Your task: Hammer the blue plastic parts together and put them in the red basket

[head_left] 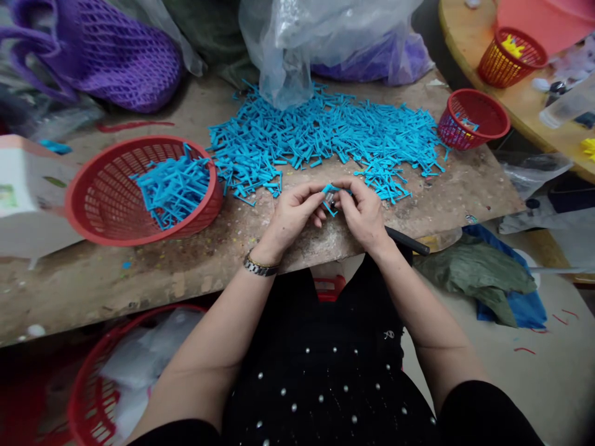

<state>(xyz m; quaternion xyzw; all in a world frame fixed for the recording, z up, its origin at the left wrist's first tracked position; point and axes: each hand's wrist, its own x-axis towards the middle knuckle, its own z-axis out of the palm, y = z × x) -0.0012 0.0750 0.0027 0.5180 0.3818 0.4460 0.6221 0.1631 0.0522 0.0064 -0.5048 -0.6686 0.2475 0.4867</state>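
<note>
My left hand [297, 210] and my right hand [360, 207] meet over the front edge of the worktable. Between their fingertips is a small blue plastic piece [330, 209], thin and angled; its exact kind is too small to tell. Both hands are closed in a pinch on it. Just beyond them lies a wide pile of similar blue plastic pieces [320, 133], stick-like, some with broader ends. To the left, a red plastic basket [100, 214] holds a heap of the same blue pieces [174, 189].
A smaller red basket [483, 133] stands at the table's right corner. Clear plastic bags [297, 37] hang over the pile's back, beside a purple woven bag [130, 62]. A white box [32, 198] sits at left. Below is another red basket [88, 384]; a dark rod [409, 240] projects at right.
</note>
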